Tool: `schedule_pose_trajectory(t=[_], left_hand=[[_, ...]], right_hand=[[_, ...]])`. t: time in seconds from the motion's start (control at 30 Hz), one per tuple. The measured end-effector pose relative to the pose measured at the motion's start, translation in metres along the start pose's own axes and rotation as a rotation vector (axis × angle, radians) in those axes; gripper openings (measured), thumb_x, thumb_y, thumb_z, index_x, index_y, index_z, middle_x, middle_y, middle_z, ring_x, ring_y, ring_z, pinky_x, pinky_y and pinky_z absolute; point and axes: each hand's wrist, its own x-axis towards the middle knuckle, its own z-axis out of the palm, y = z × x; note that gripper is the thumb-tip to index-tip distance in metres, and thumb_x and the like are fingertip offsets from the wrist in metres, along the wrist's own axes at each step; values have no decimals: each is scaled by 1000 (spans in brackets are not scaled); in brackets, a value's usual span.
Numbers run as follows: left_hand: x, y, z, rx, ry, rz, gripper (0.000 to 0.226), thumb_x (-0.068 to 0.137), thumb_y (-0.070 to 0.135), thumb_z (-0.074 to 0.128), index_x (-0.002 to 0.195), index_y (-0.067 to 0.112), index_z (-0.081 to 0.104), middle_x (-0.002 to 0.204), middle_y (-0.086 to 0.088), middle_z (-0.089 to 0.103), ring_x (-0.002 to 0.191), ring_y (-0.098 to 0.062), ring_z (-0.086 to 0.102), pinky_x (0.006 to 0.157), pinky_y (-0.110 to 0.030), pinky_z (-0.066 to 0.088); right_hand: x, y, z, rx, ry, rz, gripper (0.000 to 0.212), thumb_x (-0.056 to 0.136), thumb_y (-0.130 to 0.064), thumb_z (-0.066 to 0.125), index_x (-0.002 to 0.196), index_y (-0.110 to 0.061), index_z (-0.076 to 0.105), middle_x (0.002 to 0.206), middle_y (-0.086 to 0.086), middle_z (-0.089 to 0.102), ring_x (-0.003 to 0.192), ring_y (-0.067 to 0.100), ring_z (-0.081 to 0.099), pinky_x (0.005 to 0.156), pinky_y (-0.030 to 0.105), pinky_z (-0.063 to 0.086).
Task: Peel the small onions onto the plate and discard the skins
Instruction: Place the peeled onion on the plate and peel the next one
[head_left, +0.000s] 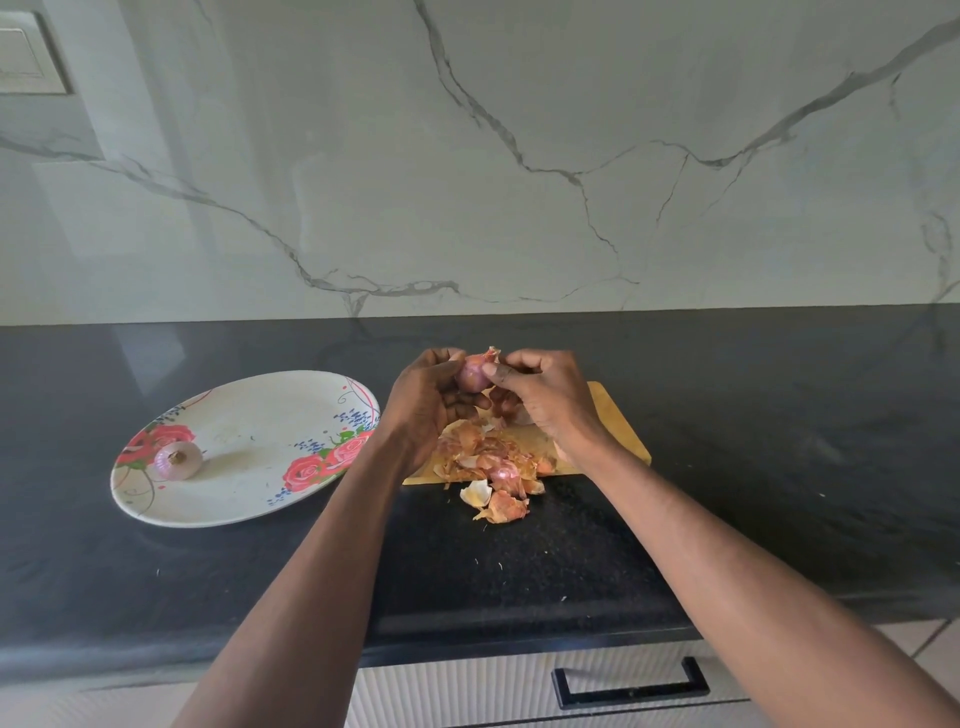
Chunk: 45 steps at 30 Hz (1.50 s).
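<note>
Bare dark worktop (779, 441) stretches wide to the right of the cutting board (618, 415) and along the back wall. Loose onion skins (493, 467) heap on the board's near edge and spill onto the worktop in front of it. The plate (249, 499) lies to the left, mostly bare, one peeled onion (177, 460) near its left rim. A strip of worktop separates plate and board.

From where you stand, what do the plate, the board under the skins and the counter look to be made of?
Plate: glossy white with printed roses, probably melamine or glazed ceramic; the look leaves it open.
Board: pale tan and matte, seemingly wood or bamboo; its grain is too faint to confirm.
Counter: black, speckled and polished, apparently granite; it reflects the wall.
</note>
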Motion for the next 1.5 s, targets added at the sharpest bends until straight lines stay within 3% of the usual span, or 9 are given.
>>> schedule_pose_trajectory(t=[0.2, 0.3, 0.47, 0.6, 0.8, 0.97, 1.03, 1.13, 1.5], left_hand=[[-3, -1, -2, 41, -16, 62, 40, 78, 21, 77, 112, 5, 62, 95, -12, 74, 76, -23, 70, 63, -32, 55], [-2, -3, -5, 109, 21, 84, 30, 85, 19, 75, 111, 6, 68, 96, -9, 77, 83, -20, 71, 66, -32, 55], [-1, -5, -3, 63, 21, 75, 19, 93, 10, 67, 110, 0, 68, 91, -10, 76, 80, -17, 70, 65, -27, 56], [2, -7, -3, 7, 36, 21, 12, 98, 10, 62, 102, 2, 69, 86, -13, 73, 74, -20, 66, 61, -25, 54], [6, -5, -7, -66, 139, 12, 16, 101, 0, 52, 94, -2, 66, 83, -20, 66, 61, -20, 60, 52, -25, 52], [-2, -4, 0, -3, -9, 35, 27, 87, 23, 71, 99, -2, 71, 89, -14, 73, 75, -21, 69, 62, -27, 57], [-2, -5, 0, 21, -37, 69, 32, 83, 21, 74, 105, -2, 71, 95, -15, 74, 81, -20, 70, 64, -26, 57], [-1, -5, -3, -6, -22, 85, 32, 88, 14, 70, 113, -6, 66, 94, -16, 75, 81, -19, 71, 64, -27, 57], [-1, -3, 2, -163, -19, -55, 19, 102, 8, 52, 103, -6, 65, 83, -17, 70, 63, -18, 66, 54, -24, 55]], right_hand=[[2, 1, -2, 28, 35, -5, 10, 92, -13, 71, 89, -7, 78, 75, 15, 74, 55, 19, 68, 48, 28, 54], [2, 3, 0, -24, 69, -57, 10, 93, -13, 70, 90, -10, 78, 74, 11, 75, 57, 24, 72, 49, 29, 56], [-1, 4, 4, -138, 126, -122, 10, 94, -17, 70, 88, -13, 78, 70, -3, 74, 56, 15, 70, 52, 25, 56], [-3, 2, 7, -94, 128, -94, 10, 92, -17, 71, 88, -9, 76, 63, 4, 71, 50, 12, 66, 47, 30, 56], [-5, -2, 4, 21, 119, -34, 10, 90, -8, 70, 81, -6, 75, 63, 14, 71, 49, 15, 63, 46, 25, 52], [-5, -1, 4, 56, 149, -17, 11, 89, -11, 73, 80, -5, 75, 63, 10, 71, 48, 15, 63, 42, 24, 50], [-5, -1, 3, 37, 151, -17, 12, 90, -12, 73, 79, -7, 75, 62, 8, 71, 49, 16, 65, 44, 25, 51], [-3, -2, 3, 101, 121, 7, 12, 89, -7, 71, 78, -4, 74, 60, 10, 70, 49, 17, 64, 49, 26, 54], [-3, -11, 3, 329, 69, 134, 9, 86, 2, 67, 78, 5, 70, 54, 11, 64, 42, 15, 55, 43, 22, 48]])
